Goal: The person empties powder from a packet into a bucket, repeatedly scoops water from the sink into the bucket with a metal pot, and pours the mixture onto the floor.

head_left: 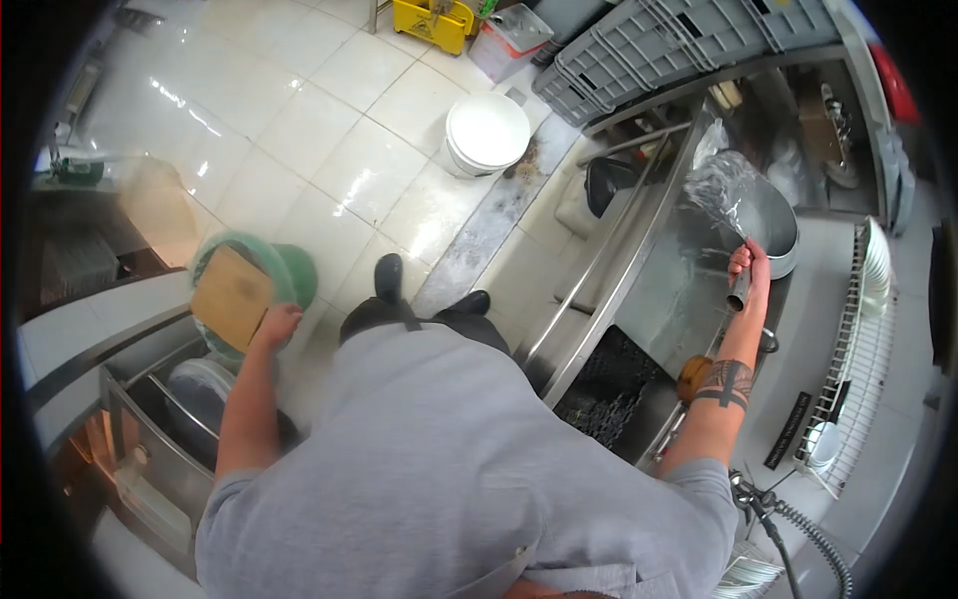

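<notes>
On the left, my left hand (281, 323) is closed at the lower corner of a tan flat board (232, 297). The board lies across a round green bucket (297, 275), and its underside is hidden. On the right, the fingers of my right hand (750, 264) wrap around the tubular metal handle of a large wire whisk (722, 188). Its shiny wires fan out past the hand, beside a round metal pot (783, 222) in the sink (671, 290).
A black perforated mat (614, 391) lies at the sink's near end. A spray hose (810, 534) stands near my right elbow, below a wire dish rack (848, 374). On the wet tiled floor are a white bucket (487, 132) and a yellow mop bucket (434, 22). Grey crates (664, 60) stand behind.
</notes>
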Available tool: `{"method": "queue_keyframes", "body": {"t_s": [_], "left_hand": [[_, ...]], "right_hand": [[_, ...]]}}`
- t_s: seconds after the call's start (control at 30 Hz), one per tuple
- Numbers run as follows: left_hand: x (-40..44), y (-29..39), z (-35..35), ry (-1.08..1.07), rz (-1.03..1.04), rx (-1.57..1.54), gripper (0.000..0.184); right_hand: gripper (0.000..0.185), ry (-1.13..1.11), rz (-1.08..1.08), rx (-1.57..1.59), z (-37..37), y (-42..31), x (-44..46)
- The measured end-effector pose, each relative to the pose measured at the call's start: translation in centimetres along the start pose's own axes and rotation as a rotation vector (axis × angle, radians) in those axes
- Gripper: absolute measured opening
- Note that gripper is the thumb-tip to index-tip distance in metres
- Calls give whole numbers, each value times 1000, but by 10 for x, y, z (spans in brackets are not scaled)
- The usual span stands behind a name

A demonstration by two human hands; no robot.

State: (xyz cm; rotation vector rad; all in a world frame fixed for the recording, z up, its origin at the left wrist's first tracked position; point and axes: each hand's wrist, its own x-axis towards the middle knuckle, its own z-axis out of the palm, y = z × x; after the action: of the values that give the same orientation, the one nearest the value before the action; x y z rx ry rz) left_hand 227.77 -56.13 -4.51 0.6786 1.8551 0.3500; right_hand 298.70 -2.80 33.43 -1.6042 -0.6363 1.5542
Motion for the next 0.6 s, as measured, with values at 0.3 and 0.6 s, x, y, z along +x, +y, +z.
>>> {"method": "queue_keyframes", "body": {"t_s": [0.3, 0.6], "left_hand": [[-6, -45, 15, 92, -61, -54, 31], [-5, -73, 11, 138, -151, -37, 31]], "right_hand": [[22, 303, -203, -553, 75, -97, 1], [31, 730, -992, -1369, 128, -148, -13]]}}
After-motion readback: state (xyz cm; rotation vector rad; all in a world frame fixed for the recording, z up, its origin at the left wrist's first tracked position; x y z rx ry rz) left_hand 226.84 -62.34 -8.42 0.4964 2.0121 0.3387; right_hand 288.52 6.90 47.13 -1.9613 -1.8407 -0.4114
